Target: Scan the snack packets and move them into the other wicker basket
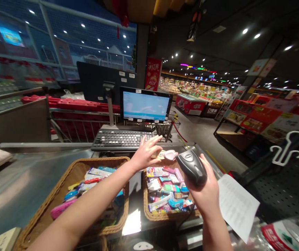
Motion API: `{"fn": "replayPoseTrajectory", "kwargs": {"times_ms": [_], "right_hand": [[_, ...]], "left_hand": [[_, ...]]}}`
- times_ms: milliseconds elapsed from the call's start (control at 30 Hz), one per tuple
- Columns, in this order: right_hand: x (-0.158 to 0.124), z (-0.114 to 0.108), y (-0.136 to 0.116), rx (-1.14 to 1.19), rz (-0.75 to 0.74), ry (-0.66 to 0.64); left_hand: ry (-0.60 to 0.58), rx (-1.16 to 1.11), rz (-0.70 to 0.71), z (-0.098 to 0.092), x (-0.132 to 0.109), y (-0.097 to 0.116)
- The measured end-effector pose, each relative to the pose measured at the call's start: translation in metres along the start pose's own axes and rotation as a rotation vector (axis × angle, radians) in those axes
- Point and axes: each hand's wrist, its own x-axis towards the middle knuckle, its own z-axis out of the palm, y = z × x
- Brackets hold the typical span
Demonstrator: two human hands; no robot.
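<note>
My right hand (207, 183) is wrapped around a black barcode scanner (191, 166), its head pointing left and forward. My left hand (147, 153) reaches over the right end of a black keyboard (120, 138), fingers apart. Whether its fingertips touch the keys, I cannot tell. A small pale pink and white item (169, 154) shows between my left fingers and the scanner; the frame does not settle whether they touch it. Below the scanner stands a wicker basket (146, 209) of small colourful packets. Under my left forearm is a larger wicker basket (124, 218), also holding packets.
A lit screen (145, 106) stands behind the keyboard, next to a dark monitor back (97, 82). On the right lie a printed sheet (237, 205), a bottle with a red label (282, 233) and a white hanger (285, 150). Red crates (73, 104) line the back.
</note>
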Motion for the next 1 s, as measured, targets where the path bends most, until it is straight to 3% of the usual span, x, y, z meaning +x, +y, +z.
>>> {"fn": "replayPoseTrajectory", "kwargs": {"times_ms": [167,633,1000], "right_hand": [[0.004,0.004,-0.019,-0.008,-0.046,0.017],[-0.005,0.046,-0.091,0.067,-0.222,-0.221],[-0.016,0.074,-0.133,0.125,-0.242,-0.279]], "left_hand": [[0.046,0.061,-0.005,-0.023,-0.014,-0.008],[0.127,0.205,-0.153,-0.091,-0.07,-0.047],[0.145,0.267,-0.215,-0.122,-0.116,-0.068]]}}
